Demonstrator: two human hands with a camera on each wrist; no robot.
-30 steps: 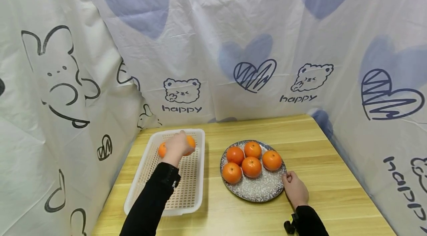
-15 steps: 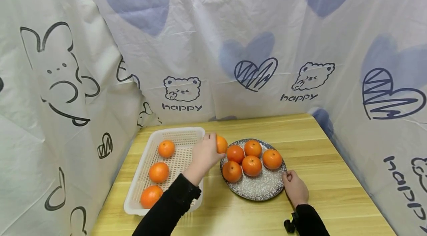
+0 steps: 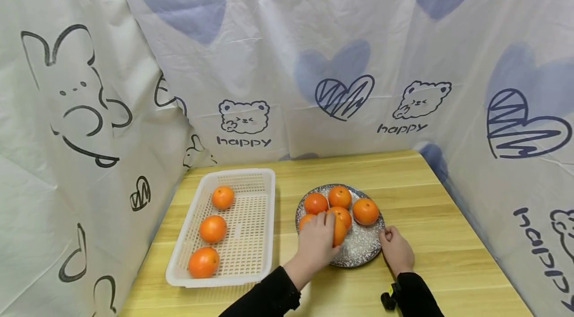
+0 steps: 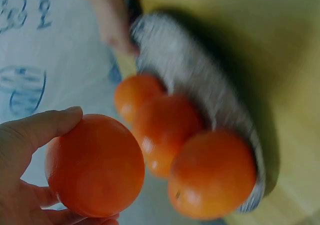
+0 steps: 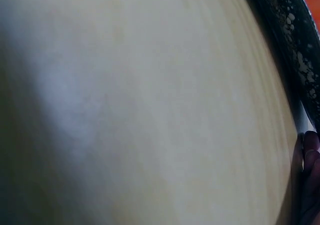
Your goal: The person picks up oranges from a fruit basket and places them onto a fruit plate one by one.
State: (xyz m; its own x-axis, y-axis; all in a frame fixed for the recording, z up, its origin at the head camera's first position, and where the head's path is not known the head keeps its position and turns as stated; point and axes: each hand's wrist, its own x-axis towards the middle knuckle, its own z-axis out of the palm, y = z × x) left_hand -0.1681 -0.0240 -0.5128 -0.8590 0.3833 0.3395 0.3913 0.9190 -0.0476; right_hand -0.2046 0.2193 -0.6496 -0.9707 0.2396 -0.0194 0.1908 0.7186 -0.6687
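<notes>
My left hand (image 3: 315, 244) grips an orange (image 4: 95, 165) over the near left part of the speckled grey plate (image 3: 360, 252). In the left wrist view the thumb lies on one side of this orange and the fingers on the other, apart from the oranges on the plate. Several oranges (image 3: 365, 211) sit on the plate, toward its far side; one at the left is partly hidden behind the hand. At the plate's right edge, my right hand (image 3: 397, 252) holds the rim with curled fingers. Only its fingertips (image 5: 311, 157) show in the right wrist view, beside the plate's dark outer wall.
A white perforated plastic basket (image 3: 271, 222) stands left of the plate, with three oranges (image 3: 213, 229) in a row along its left side. The wooden table (image 3: 430, 197) has a printed white cloth (image 3: 287, 58) hanging behind it and at both sides.
My left hand has lifted an orange out of the basket and carried it right, over the plate. My right hand has stayed at the plate's rim.
</notes>
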